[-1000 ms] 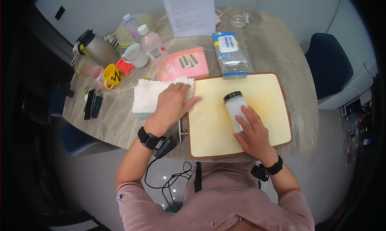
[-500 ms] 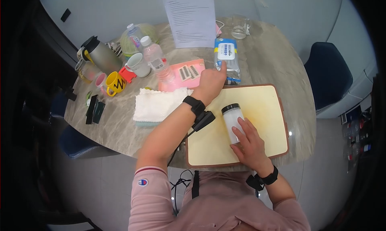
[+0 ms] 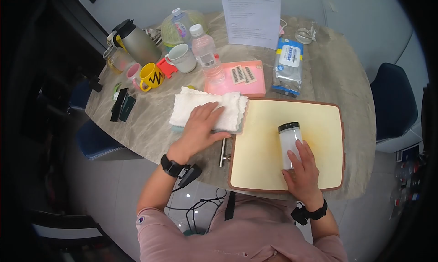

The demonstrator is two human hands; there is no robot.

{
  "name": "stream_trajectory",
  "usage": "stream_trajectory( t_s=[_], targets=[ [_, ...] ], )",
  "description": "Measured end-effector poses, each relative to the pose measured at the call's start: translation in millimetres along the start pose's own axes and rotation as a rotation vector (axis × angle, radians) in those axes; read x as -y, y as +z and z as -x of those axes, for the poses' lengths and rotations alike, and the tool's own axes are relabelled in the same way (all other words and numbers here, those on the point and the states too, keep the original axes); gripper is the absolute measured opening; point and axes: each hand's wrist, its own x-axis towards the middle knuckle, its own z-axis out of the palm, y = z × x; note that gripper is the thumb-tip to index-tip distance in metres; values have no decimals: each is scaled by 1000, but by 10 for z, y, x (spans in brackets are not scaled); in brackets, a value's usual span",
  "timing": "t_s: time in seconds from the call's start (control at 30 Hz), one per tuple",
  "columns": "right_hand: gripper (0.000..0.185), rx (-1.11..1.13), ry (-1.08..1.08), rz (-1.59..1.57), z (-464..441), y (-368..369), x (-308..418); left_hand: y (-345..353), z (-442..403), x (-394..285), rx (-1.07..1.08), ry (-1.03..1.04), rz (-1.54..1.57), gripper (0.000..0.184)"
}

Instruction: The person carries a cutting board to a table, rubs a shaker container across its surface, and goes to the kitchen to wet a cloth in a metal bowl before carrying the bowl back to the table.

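My left hand [image 3: 200,125] lies on a folded white towel [image 3: 214,104] left of the board, its fingers stretched out and nothing gripped. Beneath the towel a pale green cloth edge shows. On the right, my right hand [image 3: 303,173] is around the lower part of a clear jar [image 3: 288,143] with a black lid [image 3: 289,125]. Its fingers rest on the jar's side, and the thumb is at the base end. The jar is on a cream board [image 3: 255,157] with a brown rim. Whether the jar stands or lies, I cannot tell.
Behind the towel are a pink tray [image 3: 255,81], a plastic bottle [image 3: 207,54], a white mug [image 3: 182,59] and a yellow mug [image 3: 152,77]. A wipes pack [image 3: 289,65] lies behind the board. Farther left stands a steel jug [image 3: 139,43]. A metal handle [image 3: 222,152] sits beside the board.
My left hand has drawn back from the wipes pack and come down onto the towel. The right hand stays at the jar. The view has shifted, so things appear farther right.
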Motion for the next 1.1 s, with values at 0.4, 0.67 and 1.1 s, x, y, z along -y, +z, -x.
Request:
stream_trajectory(
  t_s=[0.4, 0.67, 1.1],
  targets=[
    [59, -33, -66, -73, 38, 20, -86, 170, 545, 777, -96, -121, -220, 62],
    [57, 11, -76, 87, -59, -61, 88, 11, 696, 208, -22, -220, -91, 63],
    [59, 295, -231, 111, -600, 30, 183, 614, 417, -998, 69, 114, 232, 49]
  ],
)
